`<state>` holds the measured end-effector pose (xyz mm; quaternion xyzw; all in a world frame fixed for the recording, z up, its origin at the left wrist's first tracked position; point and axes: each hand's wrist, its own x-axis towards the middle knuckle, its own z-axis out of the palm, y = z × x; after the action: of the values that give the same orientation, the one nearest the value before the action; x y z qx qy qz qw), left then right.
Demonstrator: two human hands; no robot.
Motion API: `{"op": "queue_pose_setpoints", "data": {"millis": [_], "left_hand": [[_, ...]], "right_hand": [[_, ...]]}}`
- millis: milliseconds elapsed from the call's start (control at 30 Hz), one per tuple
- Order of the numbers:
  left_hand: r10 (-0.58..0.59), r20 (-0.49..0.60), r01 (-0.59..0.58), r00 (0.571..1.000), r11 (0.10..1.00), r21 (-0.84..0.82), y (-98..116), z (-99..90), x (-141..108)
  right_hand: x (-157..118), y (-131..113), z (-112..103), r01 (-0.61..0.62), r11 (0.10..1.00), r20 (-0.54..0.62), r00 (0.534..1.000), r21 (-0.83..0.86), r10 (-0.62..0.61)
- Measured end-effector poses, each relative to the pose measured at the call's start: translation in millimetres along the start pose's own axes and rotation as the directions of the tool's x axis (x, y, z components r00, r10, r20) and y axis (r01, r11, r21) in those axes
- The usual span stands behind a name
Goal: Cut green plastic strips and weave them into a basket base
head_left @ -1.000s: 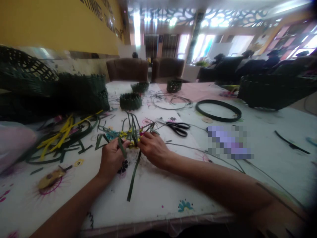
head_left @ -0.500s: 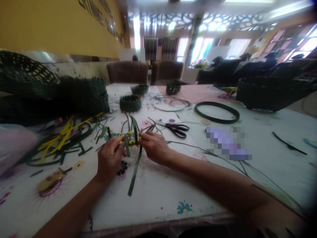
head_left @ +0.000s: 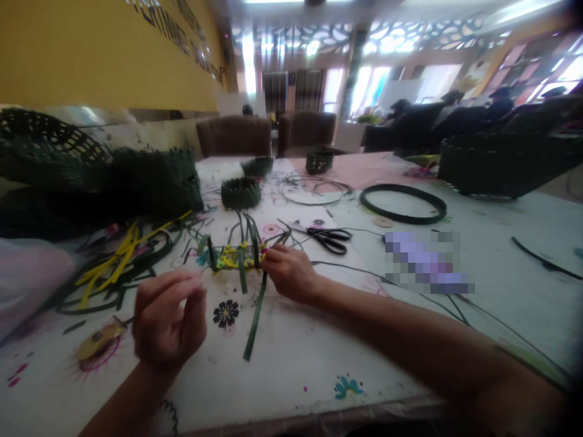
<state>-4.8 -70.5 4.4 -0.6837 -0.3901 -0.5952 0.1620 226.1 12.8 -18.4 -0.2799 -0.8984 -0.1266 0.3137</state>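
A small woven piece (head_left: pixel 234 256) of dark green and yellow strips lies on the table, with loose green strip ends sticking out of it. My right hand (head_left: pixel 289 273) pinches its right end, fingers closed; a long green strip (head_left: pixel 255 321) hangs from there toward me. My left hand (head_left: pixel 168 318) is raised nearer to me, left of the woven piece and apart from it. Its fingers are curled, thumb against fingertips, and nothing shows in them. Black-handled scissors (head_left: pixel 330 238) lie just beyond my right hand.
Green and yellow strips (head_left: pixel 121 258) are heaped at left, near dark woven baskets (head_left: pixel 159 179). Small green baskets (head_left: pixel 240 193) stand at the back. A dark ring (head_left: pixel 403 204), a blurred purple item (head_left: pixel 423 264) and a large dark basket (head_left: pixel 505 164) are at right.
My left hand has let go of the woven piece and moved left and toward me. My right hand stays at the right end of the piece. The view has shifted slightly.
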Motion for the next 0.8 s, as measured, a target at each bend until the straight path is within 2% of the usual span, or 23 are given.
{"op": "queue_pose_setpoints", "data": {"millis": [67,133,233,300,433,533,667,733,800], "left_hand": [[0.134,-0.112,-0.123,0.985,0.988,0.098,-1.4,-2.5,7.2],[0.136,-0.152,-0.116,0.979,0.984,0.133,-1.2,-1.0,14.2],[0.053,-0.074,-0.045,0.996,0.993,0.109,0.7,5.7,19.8],[0.033,0.011,-0.034,0.999,0.995,0.091,1.7,10.2,19.8],[-0.027,0.157,0.016,0.987,0.998,0.067,0.4,15.1,16.7],[-0.066,0.195,0.052,0.978,0.996,0.074,-3.0,17.0,15.1],[-0.071,0.241,0.053,0.968,0.995,0.080,-6.3,20.2,13.5],[-0.053,0.264,0.033,0.963,0.996,0.081,-6.2,21.5,12.5],[-0.013,0.272,-0.011,0.962,0.996,0.087,-4.6,22.1,11.4]], "right_hand": [[2.0,4.7,0.6,-0.120,0.987,-0.035,0.992,0.105,0.125],[4.5,9.6,0.4,-0.202,0.961,-0.066,0.974,0.190,0.218],[8.5,16.9,-3.7,-0.254,0.939,-0.105,0.953,0.230,0.283],[11.6,22.7,-9.7,-0.257,0.926,-0.175,0.934,0.276,0.311],[18.6,39.0,-25.1,-0.247,0.888,-0.325,0.865,0.388,0.383],[23.1,52.8,-34.2,-0.268,0.816,-0.338,0.811,0.512,0.478],[26.2,66.9,-43.7,-0.286,0.701,-0.294,0.758,0.654,0.583],[26.7,70.2,-48.1,-0.270,0.704,-0.309,0.755,0.657,0.579],[26.9,69.8,-51.2,-0.238,0.785,-0.388,0.765,0.572,0.515]]}}
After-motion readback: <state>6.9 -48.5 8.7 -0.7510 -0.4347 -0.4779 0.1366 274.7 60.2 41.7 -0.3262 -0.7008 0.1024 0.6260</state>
